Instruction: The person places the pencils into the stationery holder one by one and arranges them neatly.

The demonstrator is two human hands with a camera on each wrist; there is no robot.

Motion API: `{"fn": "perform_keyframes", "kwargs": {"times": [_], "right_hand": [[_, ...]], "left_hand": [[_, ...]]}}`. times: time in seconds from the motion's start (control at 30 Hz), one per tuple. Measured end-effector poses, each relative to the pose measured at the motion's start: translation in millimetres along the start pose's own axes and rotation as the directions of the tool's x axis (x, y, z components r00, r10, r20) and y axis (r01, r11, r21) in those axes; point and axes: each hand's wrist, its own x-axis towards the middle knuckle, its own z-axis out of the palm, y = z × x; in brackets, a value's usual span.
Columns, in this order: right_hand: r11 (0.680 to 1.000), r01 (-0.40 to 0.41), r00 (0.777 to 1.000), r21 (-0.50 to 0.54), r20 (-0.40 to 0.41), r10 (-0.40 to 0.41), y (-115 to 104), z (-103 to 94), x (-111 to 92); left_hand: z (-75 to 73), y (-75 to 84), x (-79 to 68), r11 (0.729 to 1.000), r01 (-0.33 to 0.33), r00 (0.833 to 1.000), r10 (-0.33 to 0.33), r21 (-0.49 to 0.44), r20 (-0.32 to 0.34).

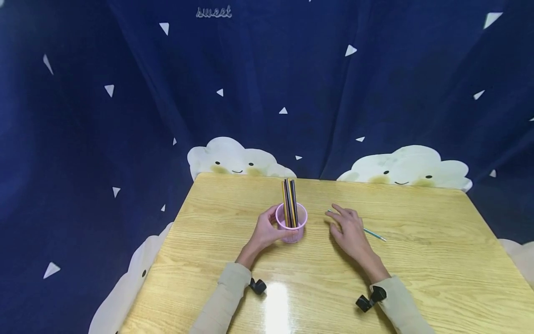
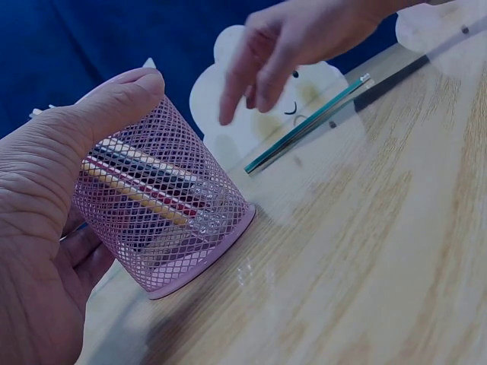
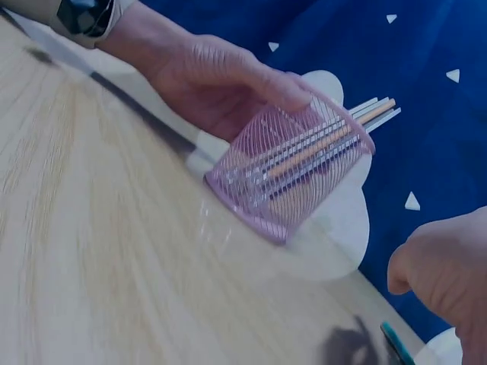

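My left hand (image 1: 263, 232) grips a pink mesh pencil cup (image 1: 293, 236) from its left side, thumb along the near side by the rim. The cup stands upright on the table. Several pencils (image 1: 289, 199), dark and yellow, lean inside it, their upper ends well above the rim. To the right, my right hand (image 1: 350, 231) hovers over a teal pencil (image 1: 375, 234) with fingers spread and loosely bent, holding nothing. The left wrist view shows a gap between those fingers and the teal pencil (image 2: 304, 125), which lies on the table with its pale end away from the cup.
The wooden table (image 1: 233, 199) ends at the back against a dark blue curtain (image 1: 258, 69) printed with white triangles and smiling clouds. Small black devices (image 1: 258, 286) are strapped at both wrists. A bright light reflection (image 1: 277, 306) lies on the table near the front.
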Motion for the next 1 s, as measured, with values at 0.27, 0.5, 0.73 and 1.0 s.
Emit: {"fn": "perform_keyframes", "kwargs": {"times": [0.27,0.5,0.73,1.0], "right_hand": [[0.999,-0.021,0.998,-0.044,0.061,0.024,14,-2.9,-9],[0.989,-0.085,0.985,-0.121,0.139,0.101,20,-5.5,-14],[0.972,-0.133,0.967,-0.195,0.187,0.17,25,-7.1,-19],[0.959,-0.108,0.966,-0.264,0.201,0.164,23,-4.2,-22]], "left_hand": [[0.0,0.6,0.5,1.0,-0.011,1.0,0.011,0.009,0.001],[1.2,1.0,-0.3,1.0,0.006,1.0,-0.006,-0.019,0.003],[1.7,0.0,0.6,1.0,0.005,1.0,-0.005,-0.029,0.014],[0.6,1.1,-0.3,1.0,-0.007,1.0,0.007,-0.01,-0.002]]}}
